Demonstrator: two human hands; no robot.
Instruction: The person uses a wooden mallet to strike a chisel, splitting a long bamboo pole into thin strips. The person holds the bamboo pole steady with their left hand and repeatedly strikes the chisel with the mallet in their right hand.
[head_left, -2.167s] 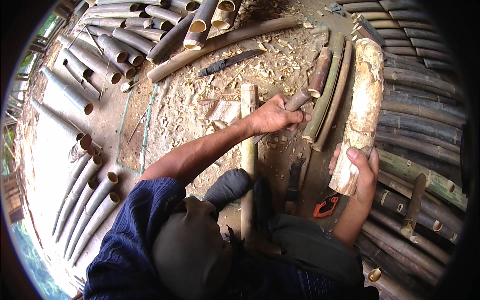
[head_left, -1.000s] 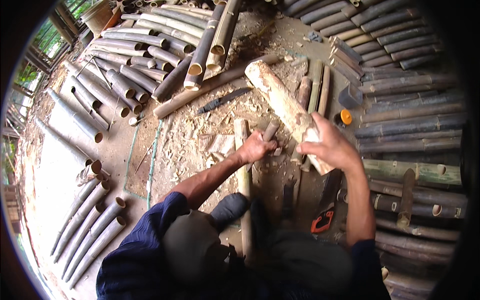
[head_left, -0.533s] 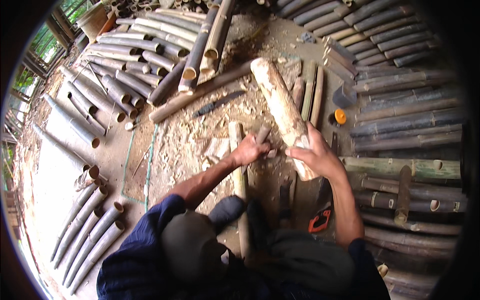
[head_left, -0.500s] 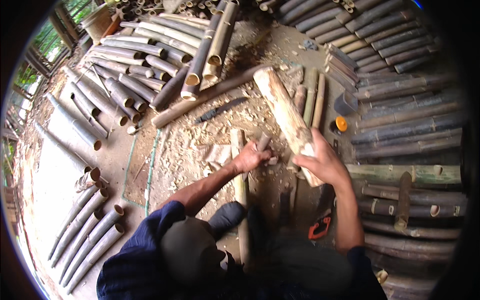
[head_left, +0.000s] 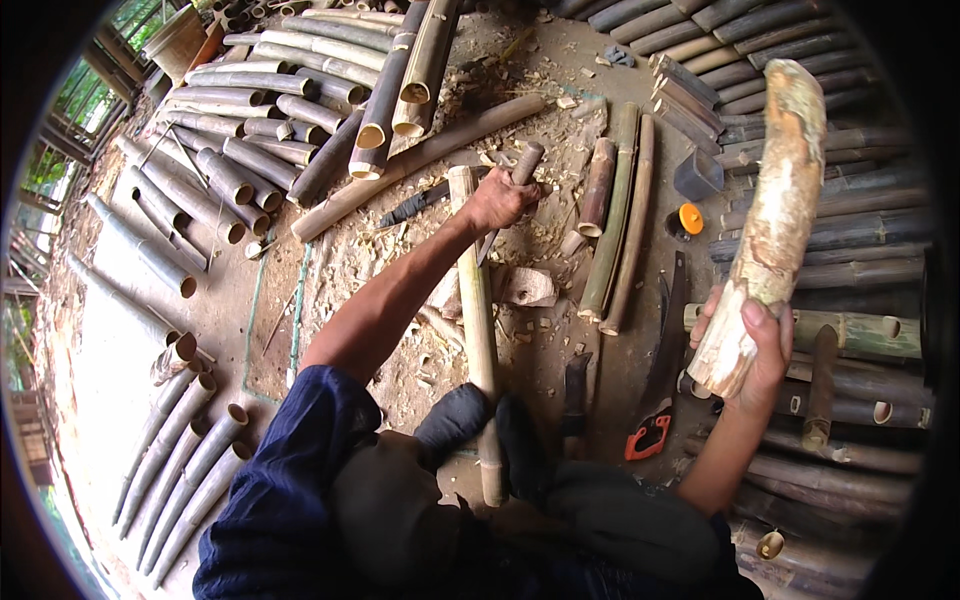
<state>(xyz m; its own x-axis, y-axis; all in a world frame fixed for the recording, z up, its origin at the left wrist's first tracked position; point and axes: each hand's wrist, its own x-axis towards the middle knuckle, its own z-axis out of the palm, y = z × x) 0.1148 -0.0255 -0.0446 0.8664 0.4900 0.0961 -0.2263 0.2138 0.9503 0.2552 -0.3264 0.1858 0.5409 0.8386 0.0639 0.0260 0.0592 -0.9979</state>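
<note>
Where the floor shines bright on my left, some bamboo tubes (head_left: pixel 200 513) lie slanted next to each other, their round ends open. A big pile of grey bamboo (head_left: pixel 232 98) is spread out above them. Next comes a long brown pole (head_left: pixel 420 164), lying at a slant, and just below it a knife with a dark handle (head_left: pixel 408 208) lies in the wood chips (head_left: pixel 400 248). My left hand (head_left: pixel 497 201) is closed tight on a round wooden handle (head_left: pixel 527 163). A thin blade (head_left: pixel 487 247) pokes out below my fist, by a pale bamboo pole (head_left: pixel 478 330); I can't tell if the two touch. That pole runs down between my dark feet (head_left: pixel 453 416). A small wood block (head_left: pixel 530 287) with a hole sits just right of it. Then I see a short brown tube (head_left: pixel 597 187), a green bamboo piece (head_left: pixel 611 212) and a thin brown one (head_left: pixel 633 225) beside it. A saw (head_left: pixel 667 345) with an orange grip lies near my right knee, and a jar with an orange lid (head_left: pixel 690 219) is farther up. My right hand (head_left: pixel 757 350) holds a thick, pale log (head_left: pixel 778 205) by its bottom end, thumb on one side and fingers on the other. The log is up in the air, tipped a bit to the right, in front of rows of dark bamboo (head_left: pixel 868 233).
</note>
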